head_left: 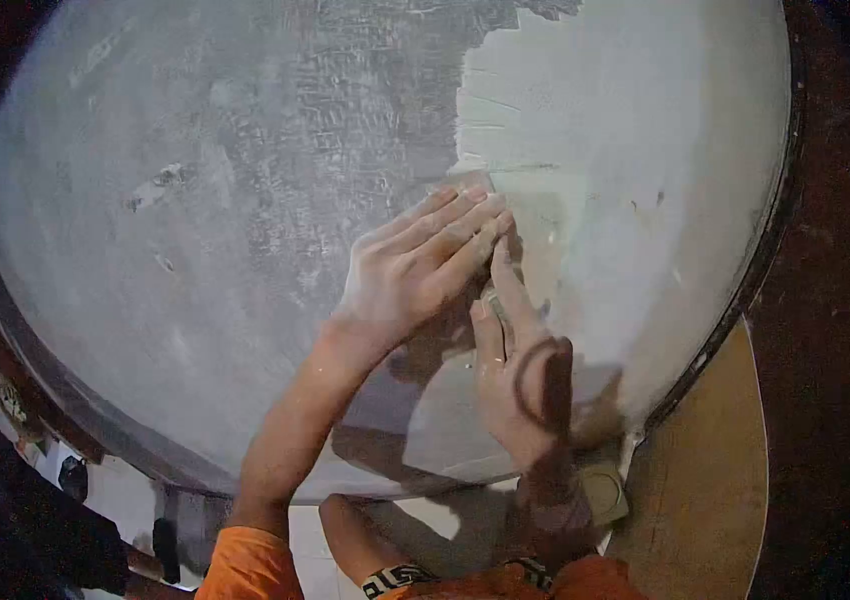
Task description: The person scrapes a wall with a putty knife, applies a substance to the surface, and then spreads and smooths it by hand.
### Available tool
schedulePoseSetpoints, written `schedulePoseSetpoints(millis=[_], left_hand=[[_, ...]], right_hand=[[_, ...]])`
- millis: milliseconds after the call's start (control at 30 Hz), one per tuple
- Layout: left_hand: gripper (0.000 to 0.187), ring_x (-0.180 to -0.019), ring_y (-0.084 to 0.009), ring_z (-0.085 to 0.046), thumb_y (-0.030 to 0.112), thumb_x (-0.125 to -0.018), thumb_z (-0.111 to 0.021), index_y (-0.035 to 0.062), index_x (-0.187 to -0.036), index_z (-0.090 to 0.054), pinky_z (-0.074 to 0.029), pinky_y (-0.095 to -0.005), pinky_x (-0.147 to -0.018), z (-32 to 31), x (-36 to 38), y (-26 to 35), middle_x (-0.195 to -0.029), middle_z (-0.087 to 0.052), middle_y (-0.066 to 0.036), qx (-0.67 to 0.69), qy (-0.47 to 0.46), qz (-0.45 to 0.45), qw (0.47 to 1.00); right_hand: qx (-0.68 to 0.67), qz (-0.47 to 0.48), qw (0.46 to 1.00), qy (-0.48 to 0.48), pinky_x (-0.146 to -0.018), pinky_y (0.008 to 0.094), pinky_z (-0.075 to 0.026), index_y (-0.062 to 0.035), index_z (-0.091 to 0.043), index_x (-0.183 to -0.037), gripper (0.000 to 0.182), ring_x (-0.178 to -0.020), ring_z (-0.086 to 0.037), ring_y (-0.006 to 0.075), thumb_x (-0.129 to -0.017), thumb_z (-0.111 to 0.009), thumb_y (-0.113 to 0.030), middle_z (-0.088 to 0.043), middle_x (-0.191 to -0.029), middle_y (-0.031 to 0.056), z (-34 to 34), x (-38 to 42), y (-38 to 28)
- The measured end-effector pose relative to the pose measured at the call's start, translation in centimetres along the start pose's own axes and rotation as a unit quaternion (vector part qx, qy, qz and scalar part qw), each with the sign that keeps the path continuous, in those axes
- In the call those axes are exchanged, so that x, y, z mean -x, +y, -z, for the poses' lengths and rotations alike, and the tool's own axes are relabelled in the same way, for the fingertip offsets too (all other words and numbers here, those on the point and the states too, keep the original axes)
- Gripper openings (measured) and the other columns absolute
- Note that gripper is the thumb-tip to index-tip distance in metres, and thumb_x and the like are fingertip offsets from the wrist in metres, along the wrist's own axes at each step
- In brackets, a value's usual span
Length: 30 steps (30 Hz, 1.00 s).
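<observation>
My left hand [415, 265] lies with its fingers stretched out and nearly flat over the flat blade of a scraper [483, 180]. Only the blade's far edge and corner show past the fingertips. My right hand [525, 375] is closed round the scraper's near end, index finger reaching forward along it and touching the left fingers. Beneath both hands is a large round panel [145, 270], its left part streaky grey and its right part coated in smooth white paste [635, 120]. The blade rests at the boundary between them. White residue marks the fingers.
A dark raised rim [795, 120] runs round the panel. At the lower right stands a brown curved board [705, 470], beside a small pale round-topped item [603, 492]. Dark objects [75, 478] and a person's dark-clothed part show at lower left.
</observation>
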<state>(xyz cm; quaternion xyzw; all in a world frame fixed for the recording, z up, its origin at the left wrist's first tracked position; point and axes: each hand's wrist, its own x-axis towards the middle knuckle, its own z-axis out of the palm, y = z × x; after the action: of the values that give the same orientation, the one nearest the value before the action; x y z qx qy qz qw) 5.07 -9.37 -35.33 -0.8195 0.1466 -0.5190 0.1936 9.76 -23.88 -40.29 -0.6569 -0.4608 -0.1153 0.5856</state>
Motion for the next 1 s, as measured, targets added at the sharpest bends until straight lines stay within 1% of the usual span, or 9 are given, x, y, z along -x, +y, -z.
schedulePoseSetpoints(millis=[100,233,300,533,600,700,767,933,1000], left_hand=[[0.034,-0.114,-0.0238,-0.064,0.010,-0.083,-0.062,0.0069,-0.116,-0.068,-0.052,-0.0407,-0.100,-0.2,1.1,1.3,-0.122,-0.066,-0.009,0.001,0.000,0.006,1.000],[0.032,-0.113,-0.0222,-0.064,0.011,-0.085,-0.061,0.0067,-0.116,-0.068,-0.054,-0.0376,-0.098,-1.4,5.1,3.2,-0.122,-0.066,-0.008,0.012,-0.040,-0.006,0.999],[0.033,-0.113,-0.0218,-0.064,0.012,-0.085,-0.060,0.0073,-0.117,-0.068,-0.054,-0.0370,-0.098,-1.5,5.3,3.0,-0.122,-0.066,-0.008,-0.006,-0.056,-0.036,0.998],[0.042,-0.114,-0.0217,-0.063,0.015,-0.078,-0.063,0.0054,-0.119,-0.065,-0.052,-0.0352,-0.099,-0.8,-0.4,-1.3,-0.126,-0.064,-0.009,-0.081,0.022,-0.088,0.993],[0.041,-0.114,-0.0213,-0.063,0.015,-0.079,-0.063,0.0056,-0.119,-0.065,-0.052,-0.0350,-0.100,-0.3,0.5,0.2,-0.126,-0.063,-0.009,-0.049,-0.008,-0.060,0.997],[0.042,-0.115,-0.0201,-0.062,0.013,-0.080,-0.063,0.0052,-0.121,-0.064,-0.052,-0.0346,-0.100,-0.8,4.8,2.3,-0.128,-0.062,-0.008,-0.043,-0.050,-0.049,0.997],[0.043,-0.115,-0.0198,-0.062,0.012,-0.080,-0.062,0.0054,-0.122,-0.063,-0.053,-0.0345,-0.098,-0.6,6.1,3.0,-0.127,-0.063,-0.008,-0.036,-0.067,-0.061,0.995],[0.041,-0.111,-0.0200,-0.065,0.013,-0.079,-0.063,0.0085,-0.120,-0.065,-0.054,-0.0350,-0.096,1.0,1.7,-0.4,-0.122,-0.065,-0.007,-0.068,-0.054,-0.039,0.995],[0.042,-0.110,-0.0210,-0.065,0.013,-0.078,-0.063,0.0083,-0.121,-0.065,-0.054,-0.0349,-0.096,1.0,-0.9,-2.5,-0.120,-0.066,-0.007,-0.068,0.030,-0.085,0.994]], right_hand=[[-0.007,-0.082,0.995,-0.051,-0.094,0.0364,-0.049,0.0018,-0.036,-0.145,0.053,-0.126,-0.052,0.0372,-0.096,-0.050,-0.008,-0.041,-0.144,0.0276,0.7,1.3,0.0],[0.072,-0.010,0.997,0.014,-0.078,0.0438,-0.054,-0.0096,-0.042,-0.145,0.054,-0.095,-0.066,0.0384,-0.094,-0.058,-0.015,-0.066,-0.107,0.0250,-0.2,5.3,2.1],[0.049,0.010,0.999,-0.008,-0.100,0.0363,-0.047,0.0015,-0.042,-0.142,0.053,-0.129,-0.050,0.0367,-0.091,-0.057,-0.003,-0.046,-0.142,0.0262,-0.3,5.4,2.7],[-0.005,-0.012,1.000,0.027,-0.101,0.0353,-0.046,0.0031,-0.042,-0.142,0.047,-0.130,-0.049,0.0329,-0.096,-0.052,-0.005,-0.045,-0.143,0.0256,0.8,0.4,-1.6],[-0.022,-0.060,0.998,-0.001,-0.100,0.0349,-0.047,0.0027,-0.042,-0.142,0.047,-0.131,-0.049,0.0322,-0.097,-0.050,-0.006,-0.046,-0.142,0.0259,1.0,1.1,-1.2],[0.047,-0.001,0.999,0.007,-0.097,0.0344,-0.048,-0.0002,-0.038,-0.145,0.052,-0.131,-0.049,0.0327,-0.095,-0.051,-0.006,-0.045,-0.143,0.0262,-0.9,5.3,2.3],[0.066,0.015,0.997,0.040,-0.075,0.0441,-0.054,-0.0117,-0.042,-0.146,0.056,-0.087,-0.068,0.0366,-0.092,-0.058,-0.014,-0.069,-0.099,0.0204,-2.2,6.4,2.7],[0.029,0.011,0.999,0.030,-0.085,0.0415,-0.051,-0.0075,-0.038,-0.147,0.055,-0.104,-0.060,0.0378,-0.094,-0.053,-0.010,-0.058,-0.117,0.0237,-1.2,1.1,-0.9],[0.027,0.020,0.998,0.046,-0.089,0.0405,-0.049,-0.0059,-0.036,-0.147,0.055,-0.111,-0.056,0.0383,-0.095,-0.051,-0.009,-0.053,-0.124,0.0250,-0.9,-0.7,-2.2]])
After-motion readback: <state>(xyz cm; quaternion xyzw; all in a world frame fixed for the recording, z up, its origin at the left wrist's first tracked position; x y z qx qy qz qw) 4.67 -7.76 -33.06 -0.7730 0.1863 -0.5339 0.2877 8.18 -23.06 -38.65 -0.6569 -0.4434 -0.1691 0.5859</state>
